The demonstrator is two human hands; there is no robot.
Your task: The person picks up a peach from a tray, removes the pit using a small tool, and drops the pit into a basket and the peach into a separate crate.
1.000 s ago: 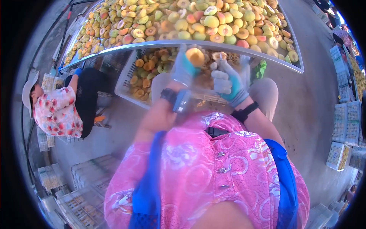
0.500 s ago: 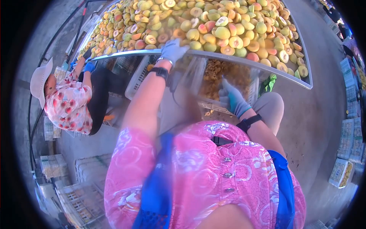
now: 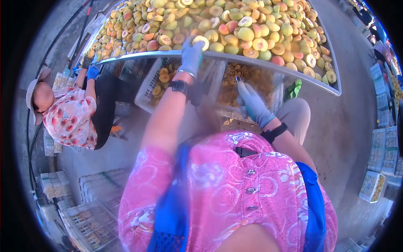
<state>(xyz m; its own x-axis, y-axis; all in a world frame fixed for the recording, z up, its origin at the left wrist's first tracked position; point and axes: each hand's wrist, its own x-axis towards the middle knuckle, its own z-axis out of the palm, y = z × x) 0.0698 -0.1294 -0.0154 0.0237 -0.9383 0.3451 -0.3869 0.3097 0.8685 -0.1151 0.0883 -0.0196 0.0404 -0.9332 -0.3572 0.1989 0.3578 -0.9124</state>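
My left hand [image 3: 191, 56], in a pale grey glove, is closed on a peach half [image 3: 200, 42] at the metal table's near rim [image 3: 235, 57]. The half's pale cut face shows. Many halved peaches [image 3: 252, 33], yellow, green and red, are heaped on the table just beyond. My right hand [image 3: 254, 103], also gloved, is closed round a small metal-tipped tool [image 3: 238, 80]; its kind is not clear and its handle is hidden in the fingers. This hand hovers over a crate of brown scraps [image 3: 235, 77] under the rim.
Left of the scraps, a white crate [image 3: 145, 94] holds several peach halves. A co-worker [image 3: 71, 111] in a hat and blue gloves sits at the table's left end. A green leafy-looking thing [image 3: 294, 89] lies beside my knee. Stacked crates [image 3: 378, 147] stand at right and lower left.
My left hand has come up holding a peach half, where before it reached flat over the rim. My right hand has turned, showing the tool tip. The co-worker's head has turned.
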